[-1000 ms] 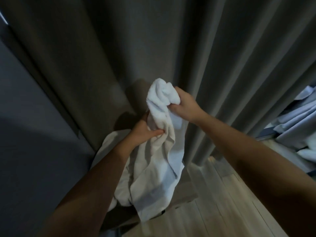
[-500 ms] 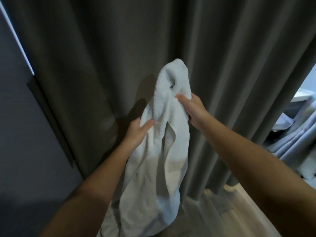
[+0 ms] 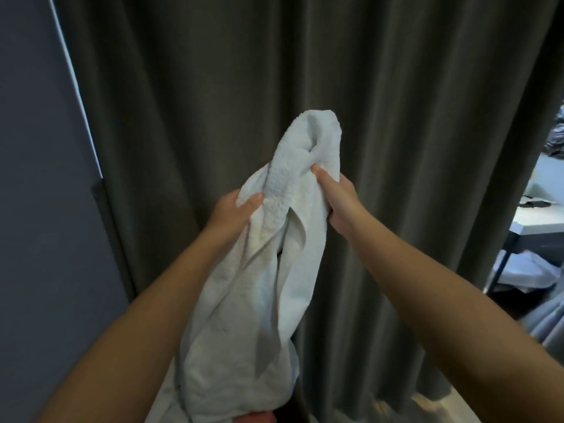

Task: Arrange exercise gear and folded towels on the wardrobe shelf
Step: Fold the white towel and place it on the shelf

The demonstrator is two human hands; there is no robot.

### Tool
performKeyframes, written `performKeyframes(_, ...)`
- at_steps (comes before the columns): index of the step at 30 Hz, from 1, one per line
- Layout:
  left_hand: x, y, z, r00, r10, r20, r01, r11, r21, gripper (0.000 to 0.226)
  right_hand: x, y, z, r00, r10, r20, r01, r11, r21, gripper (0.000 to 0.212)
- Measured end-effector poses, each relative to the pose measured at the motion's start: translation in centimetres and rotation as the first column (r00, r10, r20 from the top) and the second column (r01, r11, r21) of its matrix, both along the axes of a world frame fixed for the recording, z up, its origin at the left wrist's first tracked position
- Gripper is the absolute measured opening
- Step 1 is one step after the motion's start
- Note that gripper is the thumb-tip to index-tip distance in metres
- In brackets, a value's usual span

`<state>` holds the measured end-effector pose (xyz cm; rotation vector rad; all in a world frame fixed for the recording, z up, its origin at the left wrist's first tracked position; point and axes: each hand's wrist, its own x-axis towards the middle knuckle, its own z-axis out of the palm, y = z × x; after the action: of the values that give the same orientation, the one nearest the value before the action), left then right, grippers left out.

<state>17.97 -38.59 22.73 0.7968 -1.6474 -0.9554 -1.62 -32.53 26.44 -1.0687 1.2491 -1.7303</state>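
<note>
The left grip (image 3: 235,212) and right grip (image 3: 338,201) each clutched the bunched white towel (image 3: 256,300), which hung between them in front of the dark curtain (image 3: 427,148).

Towel (image 3: 259,300) bottom cut off by lower edge.

The white towel (image 3: 268,270) is nubby, matt terry cloth; the dark curtain (image 3: 396,148) behind is smooth, matt woven fabric.

Dark grey curtain (image 3: 396,148) behind; wall (image 3: 36,209) at left, white table (image 3: 537,227) far right.
</note>
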Motion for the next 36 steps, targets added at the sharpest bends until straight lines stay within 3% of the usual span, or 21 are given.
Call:
performKeyframes(10,0.2,5.2,4.4,0.979,0.200,-0.048,-0.204,0.970,-0.131,0.014,0.6,2.9,3.1,0.990,0.123,0.066,-0.119,0.992,-0.051,0.045)
performKeyframes(22,4.3,12.1,7.2,0.968,0.219,-0.121,-0.235,0.962,-0.137,0.008,3.8,5.6,4.7,0.950,0.278,0.144,-0.284,0.958,0.029,0.054)
performKeyframes(26,7.4,14.9,5.8,0.953,0.261,-0.151,-0.279,0.954,-0.107,0.010,7.3,6.1,3.3,0.857,0.460,0.234,-0.474,0.881,0.005,0.051)
performKeyframes(31,11.4,18.0,5.1,0.912,0.347,-0.221,-0.371,0.925,-0.078,0.008,12.6,7.3,3.2,0.762,0.584,0.280,-0.592,0.803,-0.068,0.032)
performKeyframes(33,13.0,18.8,4.7,0.897,0.374,-0.236,-0.400,0.914,-0.069,0.008,14.3,7.7,3.2,0.704,0.641,0.305,-0.654,0.753,-0.074,0.035)
performKeyframes(36,15.4,19.4,3.8,0.881,0.412,-0.231,-0.431,0.901,-0.036,0.007,16.5,8.0,1.9,0.719,0.630,0.293,-0.652,0.758,-0.029,0.048)
